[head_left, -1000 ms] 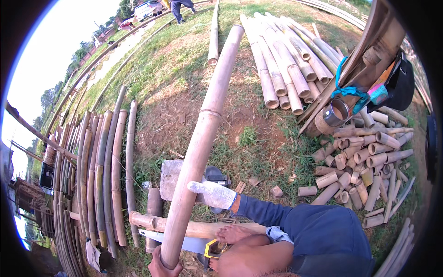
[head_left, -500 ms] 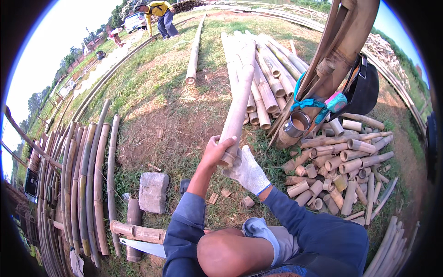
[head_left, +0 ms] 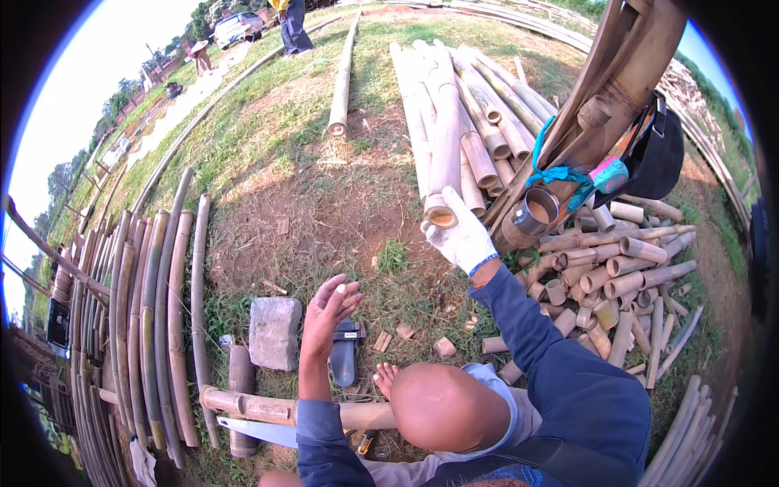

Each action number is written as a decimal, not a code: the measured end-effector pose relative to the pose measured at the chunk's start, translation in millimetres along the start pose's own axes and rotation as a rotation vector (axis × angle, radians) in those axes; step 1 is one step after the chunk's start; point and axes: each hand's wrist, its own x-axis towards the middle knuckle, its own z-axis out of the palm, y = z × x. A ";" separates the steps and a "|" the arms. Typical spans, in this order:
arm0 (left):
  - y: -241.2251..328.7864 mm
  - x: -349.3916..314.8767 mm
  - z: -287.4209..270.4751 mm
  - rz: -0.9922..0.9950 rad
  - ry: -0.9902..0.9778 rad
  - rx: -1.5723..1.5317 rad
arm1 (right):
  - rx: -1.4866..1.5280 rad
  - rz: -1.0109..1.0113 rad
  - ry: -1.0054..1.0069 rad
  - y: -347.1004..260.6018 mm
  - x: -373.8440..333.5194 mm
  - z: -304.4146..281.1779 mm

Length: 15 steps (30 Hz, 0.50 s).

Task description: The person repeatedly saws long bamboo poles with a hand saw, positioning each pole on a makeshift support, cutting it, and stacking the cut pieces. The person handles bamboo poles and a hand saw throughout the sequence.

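My right hand (head_left: 462, 234), in a white work glove, grips the near cut end of a long, pale bamboo pole (head_left: 445, 138) that lies over a bamboo pile. Its hollow opening faces me beside the gloved fingers. My bare left hand (head_left: 326, 312) is raised over the grass, with its fingers loosely apart and nothing in it. Below that hand is a dark sandal (head_left: 344, 364), and a grey stone block (head_left: 274, 334) sits to its left. A thick bamboo length (head_left: 247, 403) lies crosswise in front of my knee. A saw blade (head_left: 258, 431) rests next to it, partly hidden by my left sleeve.
Bamboo poles (head_left: 174, 325) stand in a row at left. Right of the pile leans a bamboo post (head_left: 604, 105) with a metal cup (head_left: 536, 211) and black bag (head_left: 661, 150). Short bamboo offcuts (head_left: 600, 280) are heaped behind it. A person (head_left: 294, 28) stands far off.
My left hand has let go of the pole and drawn back to the left. My right hand has shifted the pole's near end to the right and away. The distant person has straightened up.
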 end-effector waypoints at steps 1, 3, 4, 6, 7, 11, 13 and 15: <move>-15.6 -9.6 -29.5 -0.008 0.134 0.011 | -0.028 -0.062 -0.025 -16.0 28.6 21.0; -45.8 -23.1 -66.4 -0.033 0.306 -0.024 | -0.064 -0.184 -0.015 -64.1 87.3 33.2; -55.2 -30.8 -83.2 -0.022 0.384 -0.059 | -0.075 -0.284 0.138 -74.8 111.6 50.8; -76.2 -36.4 -93.0 -0.009 0.491 -0.155 | -0.280 -0.502 0.282 -124.5 159.8 46.2; -85.0 -30.3 -86.6 -0.016 0.462 -0.157 | -0.470 -0.576 0.240 -155.3 172.6 20.5; -101.7 -13.8 -57.2 -0.020 0.399 -0.149 | -0.737 -0.590 0.146 -191.9 174.1 -13.7; -103.0 -19.9 -66.5 -0.051 0.415 -0.093 | -0.530 -0.423 0.040 -102.5 165.2 -25.8; -101.9 -28.2 -73.8 -0.052 0.416 -0.102 | -0.552 -0.236 0.048 -18.6 127.6 -30.8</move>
